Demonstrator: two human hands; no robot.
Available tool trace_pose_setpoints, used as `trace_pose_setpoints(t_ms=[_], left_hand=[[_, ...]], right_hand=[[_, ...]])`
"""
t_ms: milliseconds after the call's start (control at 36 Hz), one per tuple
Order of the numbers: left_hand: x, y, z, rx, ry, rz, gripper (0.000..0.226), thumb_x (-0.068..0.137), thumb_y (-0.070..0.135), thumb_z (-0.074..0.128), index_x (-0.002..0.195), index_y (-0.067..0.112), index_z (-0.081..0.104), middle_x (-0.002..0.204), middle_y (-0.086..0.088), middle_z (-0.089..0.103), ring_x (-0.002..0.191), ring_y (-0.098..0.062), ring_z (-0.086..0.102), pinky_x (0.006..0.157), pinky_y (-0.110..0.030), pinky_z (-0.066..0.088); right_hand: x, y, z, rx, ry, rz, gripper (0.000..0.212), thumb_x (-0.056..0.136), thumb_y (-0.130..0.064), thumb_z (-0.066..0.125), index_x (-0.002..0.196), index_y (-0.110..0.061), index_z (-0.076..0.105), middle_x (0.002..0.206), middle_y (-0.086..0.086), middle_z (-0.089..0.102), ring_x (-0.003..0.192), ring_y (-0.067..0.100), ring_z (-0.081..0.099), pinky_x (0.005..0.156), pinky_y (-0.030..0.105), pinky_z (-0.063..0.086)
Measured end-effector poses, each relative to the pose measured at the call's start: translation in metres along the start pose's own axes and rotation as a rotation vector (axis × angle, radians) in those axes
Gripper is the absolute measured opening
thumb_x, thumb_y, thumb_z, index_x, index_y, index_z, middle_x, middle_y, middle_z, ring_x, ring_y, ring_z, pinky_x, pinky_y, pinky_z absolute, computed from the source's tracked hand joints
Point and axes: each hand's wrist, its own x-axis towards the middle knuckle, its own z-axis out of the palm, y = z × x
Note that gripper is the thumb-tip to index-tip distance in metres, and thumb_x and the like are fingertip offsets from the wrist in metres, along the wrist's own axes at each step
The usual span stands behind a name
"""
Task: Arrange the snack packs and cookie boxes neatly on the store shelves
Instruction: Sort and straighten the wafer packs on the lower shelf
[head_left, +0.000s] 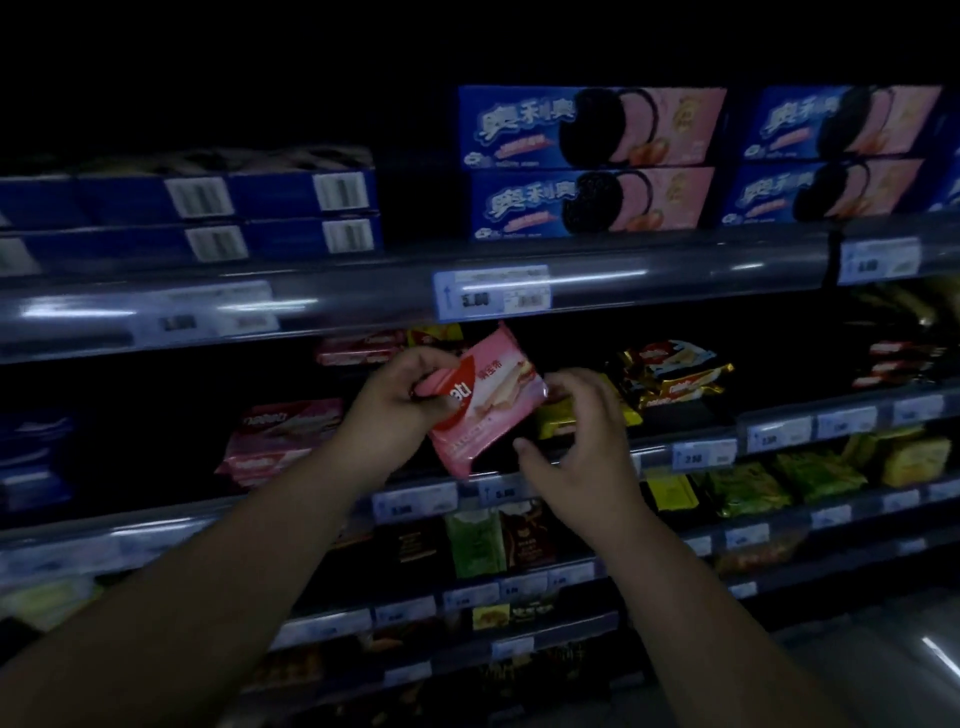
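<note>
Against dim shelves, my left hand gripped the pink wafer pack, tilted 1-to-7 o'clock; my right hand hovered half-open at its 4 o'clock.

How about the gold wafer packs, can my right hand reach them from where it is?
Probably yes. The right hand looks free beside the pink pack that the left hand grips, and the gold wafer packs lie just to its right, with nothing in front of them.
</note>
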Motion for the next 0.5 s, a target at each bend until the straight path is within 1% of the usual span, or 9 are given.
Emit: trace_pose_setpoints(t_ms=[56,111,139,194,306,361,417,472,500], left_hand=[[-0.009,0.005,-0.028,-0.001,-0.012,-0.018,0.040,0.079,-0.022,0.058,0.093,0.016,0.061,0.100,-0.003,0.067,0.087,-0.013,0.063,0.072,-0.021,0.053],[-0.018,0.010,-0.054,0.019,-0.013,-0.034,0.040,0.079,-0.022,0.057,0.092,0.015,0.059,0.096,-0.003,0.066,0.080,-0.010,0.063,0.066,-0.020,0.053],[-0.022,0.013,-0.067,0.024,-0.006,-0.036,0.039,0.079,-0.022,0.057,0.092,0.015,0.058,0.093,-0.002,0.065,0.076,-0.007,0.063,0.064,-0.020,0.052],[-0.028,0.016,-0.092,0.030,0.027,-0.033,0.039,0.078,-0.022,0.059,0.093,0.014,0.055,0.091,-0.002,0.063,0.076,-0.008,0.063,0.064,-0.021,0.053],[-0.039,0.020,-0.126,-0.002,0.184,-0.038,0.040,0.077,-0.017,0.066,0.094,0.016,0.052,0.095,-0.003,0.063,0.079,-0.013,0.064,0.063,-0.024,0.056],[-0.042,0.020,-0.139,-0.052,0.329,-0.046,0.039,0.077,-0.009,0.072,0.094,0.015,0.048,0.097,-0.004,0.063,0.082,-0.016,0.066,0.065,-0.028,0.058],[-0.041,0.019,-0.152,-0.057,0.454,-0.070,0.037,0.078,0.003,0.078,0.094,0.015,0.047,0.102,-0.008,0.066,0.088,-0.022,0.069,0.069,-0.036,0.059],[-0.039,0.018,-0.164,-0.069,0.522,-0.108,0.033,0.080,0.012,0.078,0.098,0.016,0.050,0.106,-0.010,0.069,0.093,-0.026,0.071,0.074,-0.041,0.059],[-0.040,0.018,-0.168,-0.092,0.520,-0.117,0.032,0.082,0.015,0.077,0.104,0.014,0.053,0.108,-0.010,0.070,0.094,-0.026,0.071,0.074,-0.041,0.059]], right_hand=[[0.013,-0.013,0.006,-0.039,-0.162,-0.004,0.086,0.073,-0.029,0.083,0.144,-0.032,0.035,0.150,-0.008,0.025,0.136,0.007,0.026,0.106,0.024,0.029],[0.026,-0.029,0.016,-0.066,-0.373,-0.022,0.104,0.070,-0.034,0.086,0.150,-0.042,0.020,0.157,-0.017,0.011,0.140,0.004,0.018,0.108,0.027,0.026],[0.031,-0.036,0.024,-0.086,-0.454,-0.051,0.109,0.069,-0.036,0.087,0.150,-0.044,0.015,0.157,-0.021,0.008,0.138,0.001,0.017,0.108,0.026,0.026],[0.038,-0.053,0.041,-0.097,-0.547,-0.095,0.112,0.068,-0.037,0.087,0.150,-0.047,0.012,0.157,-0.020,0.011,0.134,-0.002,0.022,0.106,0.025,0.030],[0.049,-0.077,0.084,-0.023,-0.565,-0.064,0.114,0.064,-0.043,0.089,0.151,-0.047,0.015,0.155,-0.009,0.030,0.134,0.010,0.039,0.108,0.034,0.040],[0.053,-0.088,0.103,0.060,-0.541,-0.041,0.111,0.061,-0.046,0.089,0.149,-0.045,0.022,0.143,-0.007,0.048,0.124,0.011,0.051,0.104,0.037,0.046],[0.054,-0.097,0.120,0.111,-0.494,-0.029,0.099,0.066,-0.039,0.088,0.148,-0.039,0.032,0.129,-0.009,0.059,0.111,0.008,0.059,0.097,0.032,0.050],[0.054,-0.105,0.133,0.108,-0.445,0.001,0.090,0.072,-0.035,0.086,0.148,-0.031,0.037,0.128,-0.008,0.061,0.108,0.008,0.060,0.094,0.025,0.049],[0.053,-0.108,0.138,0.085,-0.410,0.008,0.088,0.074,-0.038,0.084,0.148,-0.029,0.038,0.130,-0.005,0.060,0.111,0.011,0.060,0.096,0.026,0.048]])
